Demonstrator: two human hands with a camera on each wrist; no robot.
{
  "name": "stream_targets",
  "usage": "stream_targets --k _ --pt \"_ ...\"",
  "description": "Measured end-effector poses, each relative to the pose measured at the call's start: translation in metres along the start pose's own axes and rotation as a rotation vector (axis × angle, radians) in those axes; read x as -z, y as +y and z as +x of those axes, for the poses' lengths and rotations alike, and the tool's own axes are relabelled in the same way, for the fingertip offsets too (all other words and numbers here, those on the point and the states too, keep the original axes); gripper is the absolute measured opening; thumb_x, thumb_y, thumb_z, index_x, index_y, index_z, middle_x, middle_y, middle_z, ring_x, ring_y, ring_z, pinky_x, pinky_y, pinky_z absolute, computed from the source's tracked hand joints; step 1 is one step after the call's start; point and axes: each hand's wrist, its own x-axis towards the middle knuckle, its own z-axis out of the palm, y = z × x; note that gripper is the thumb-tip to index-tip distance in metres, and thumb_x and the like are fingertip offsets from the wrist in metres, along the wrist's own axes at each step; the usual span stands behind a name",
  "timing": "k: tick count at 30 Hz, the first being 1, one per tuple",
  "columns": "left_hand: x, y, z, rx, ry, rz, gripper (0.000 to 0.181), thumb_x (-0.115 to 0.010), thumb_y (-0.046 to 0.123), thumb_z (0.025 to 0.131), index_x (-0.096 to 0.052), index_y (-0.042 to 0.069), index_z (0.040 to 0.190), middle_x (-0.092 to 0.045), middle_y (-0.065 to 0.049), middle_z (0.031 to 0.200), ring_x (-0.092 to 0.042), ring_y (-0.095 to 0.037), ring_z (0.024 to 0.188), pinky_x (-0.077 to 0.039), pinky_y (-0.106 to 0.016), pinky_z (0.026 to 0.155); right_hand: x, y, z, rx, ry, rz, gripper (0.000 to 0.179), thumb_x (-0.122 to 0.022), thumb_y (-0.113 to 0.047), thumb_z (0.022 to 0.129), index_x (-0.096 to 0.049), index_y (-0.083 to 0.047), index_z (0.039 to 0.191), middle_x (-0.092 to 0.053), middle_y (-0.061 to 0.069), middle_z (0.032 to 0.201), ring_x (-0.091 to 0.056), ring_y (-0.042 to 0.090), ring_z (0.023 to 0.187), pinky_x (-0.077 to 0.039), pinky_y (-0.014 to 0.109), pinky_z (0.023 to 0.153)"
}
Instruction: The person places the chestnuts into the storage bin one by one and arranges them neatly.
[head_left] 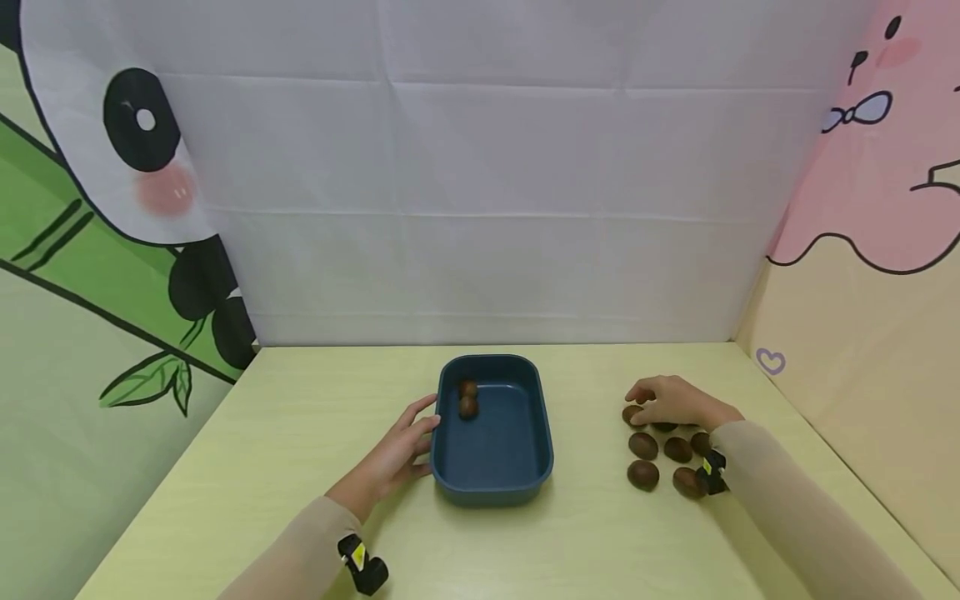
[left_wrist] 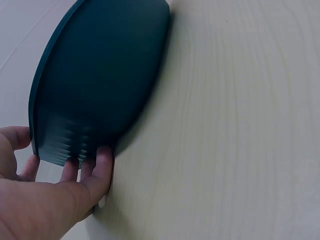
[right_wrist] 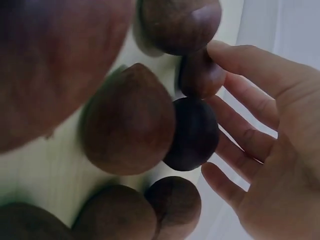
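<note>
A deep blue rectangular tray (head_left: pixel 491 492) stands on the table with two small brown egg-shaped fruits (head_left: pixel 468 407) inside, near its upper left corner. Spread along the tray's left outer wall, my left hand (head_left: pixel 393 462) touches it with its fingers, which the left wrist view shows against the wall (left_wrist: pixel 100 75). Over on the right, my right hand (head_left: pixel 678 402) has thumb and fingers about one brown fruit (head_left: pixel 630 414) at the group's far left corner. In the right wrist view the thumb touches that fruit (right_wrist: pixel 202 75). The fruits' exact kind is unclear.
Several more brown fruits (head_left: pixel 642 475) lie in loose rows below my right hand, some partly hidden by its wrist. The pale wooden table (head_left: pixel 585 542) ends at a white cloth backdrop (head_left: pixel 495 275). Printed cartoon cloths flank both sides.
</note>
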Motion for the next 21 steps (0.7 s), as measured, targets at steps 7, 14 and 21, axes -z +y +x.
stream_targets --k 7,14,21 --pt "-0.0004 0.0006 -0.0004 -0.002 -0.006 -0.006 0.06 -0.049 0.031 0.106 -0.02 0.026 0.159 -0.042 -0.025 0.149 -0.056 -0.034 0.125 -0.051 -0.045 0.088 -0.0039 0.005 0.0022 0.019 -0.015 -0.011 0.036 -0.079 -0.023 0.087 -0.068 -0.006 0.117 -0.068 0.003 0.104 -0.062 0.024 0.098 -0.046 0.051 0.091" --pt "-0.0009 0.0012 -0.0011 0.0 0.0 -0.009 0.06 -0.049 0.03 0.106 -0.021 0.025 0.158 -0.042 -0.025 0.149 -0.057 -0.034 0.125 -0.051 -0.045 0.087 -0.0044 0.0051 0.0039 0.027 -0.024 -0.026 0.034 -0.08 -0.023 0.085 -0.07 -0.006 0.112 -0.067 -0.001 0.098 -0.06 0.019 0.093 -0.047 0.047 0.088" --pt "-0.0001 0.0017 -0.0018 -0.001 -0.01 -0.002 0.059 -0.048 0.03 0.107 -0.02 0.025 0.159 -0.041 -0.025 0.15 -0.058 -0.034 0.123 -0.051 -0.046 0.088 -0.0017 0.0019 0.0063 0.03 -0.038 -0.022 0.033 -0.081 -0.024 0.084 -0.07 -0.006 0.109 -0.066 -0.002 0.094 -0.058 0.017 0.087 -0.047 0.042 0.083"
